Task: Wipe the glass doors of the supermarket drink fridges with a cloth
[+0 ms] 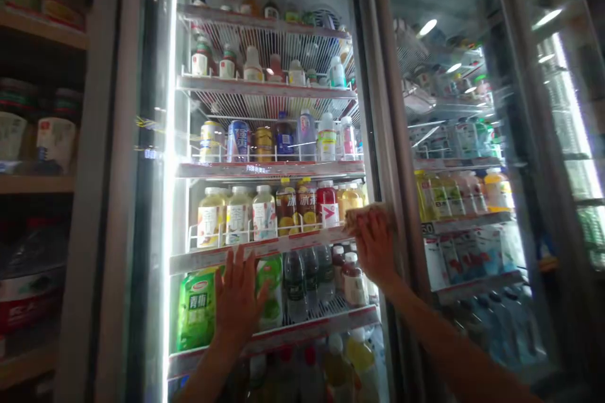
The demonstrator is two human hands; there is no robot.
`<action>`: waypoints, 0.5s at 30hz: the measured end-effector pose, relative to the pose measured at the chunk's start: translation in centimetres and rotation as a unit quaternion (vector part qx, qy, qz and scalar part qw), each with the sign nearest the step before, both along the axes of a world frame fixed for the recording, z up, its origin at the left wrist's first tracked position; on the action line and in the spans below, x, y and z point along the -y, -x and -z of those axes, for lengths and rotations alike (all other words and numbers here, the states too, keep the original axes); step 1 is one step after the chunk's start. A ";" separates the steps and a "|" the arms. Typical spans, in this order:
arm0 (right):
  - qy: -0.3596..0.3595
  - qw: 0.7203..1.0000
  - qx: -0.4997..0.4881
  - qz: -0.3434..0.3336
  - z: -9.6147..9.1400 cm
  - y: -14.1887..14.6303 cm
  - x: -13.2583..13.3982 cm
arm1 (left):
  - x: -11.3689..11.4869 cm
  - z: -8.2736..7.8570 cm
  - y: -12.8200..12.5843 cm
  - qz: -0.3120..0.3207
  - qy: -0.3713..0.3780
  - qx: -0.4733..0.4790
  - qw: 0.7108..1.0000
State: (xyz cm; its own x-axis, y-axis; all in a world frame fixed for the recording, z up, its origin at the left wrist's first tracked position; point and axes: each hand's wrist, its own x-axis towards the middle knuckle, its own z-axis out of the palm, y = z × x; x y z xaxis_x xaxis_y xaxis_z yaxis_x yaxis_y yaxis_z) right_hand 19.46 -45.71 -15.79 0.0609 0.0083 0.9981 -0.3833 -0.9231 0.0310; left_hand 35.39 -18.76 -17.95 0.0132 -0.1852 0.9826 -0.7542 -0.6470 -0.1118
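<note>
My right hand [377,245] presses a brownish cloth [362,217] against the glass door [278,173] near its right edge, beside the metal door frame [399,138]. My left hand [241,299] is raised with its fingers spread, at or very close to the same glass. Whether its palm touches the glass I cannot tell. Behind the left hand, inside the lit cooler, stand a green drink pack [196,308] and another green pack [269,293], both partly covered by the hand. Bottles of juice and tea [236,214] line the shelf just above it.
More shelves [269,85] of bottles and cans fill the cooler above. A bright light strip [170,138] runs down its left side. To the right is another glass door [463,138] with drinks behind it. A dark shelf unit [40,182] with bottles stands at the left.
</note>
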 end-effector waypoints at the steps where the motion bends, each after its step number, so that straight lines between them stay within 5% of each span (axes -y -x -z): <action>1: 0.001 1.000 -0.012 0.001 1.9 0.3 0.2 | 0.0 0.2 0.1 0.000 -0.002 0.001 1.000; 4: 0.036 0.997 -0.069 -0.002 5.8 1.0 0.3 | 0.0 0.8 0.1 0.000 -0.012 0.017 1.000; 10: 0.005 1.000 -0.006 -0.024 1.6 -0.4 -1.6 | 0.0 1.5 0.0 -0.015 -0.014 0.006 1.000; 15: 0.160 0.960 -0.203 -0.108 2.9 -2.1 -6.5 | -0.8 1.6 -0.1 -0.012 -0.043 0.016 0.999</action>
State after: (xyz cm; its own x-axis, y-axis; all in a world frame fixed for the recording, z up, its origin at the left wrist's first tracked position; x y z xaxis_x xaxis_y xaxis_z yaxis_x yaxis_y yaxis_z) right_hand 21.54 -39.20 -18.69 0.4069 0.3671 0.8365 -0.0810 -0.8976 0.4333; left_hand 35.52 -17.93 -19.57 -0.0136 -0.2689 0.9631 -0.7340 -0.6514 -0.1922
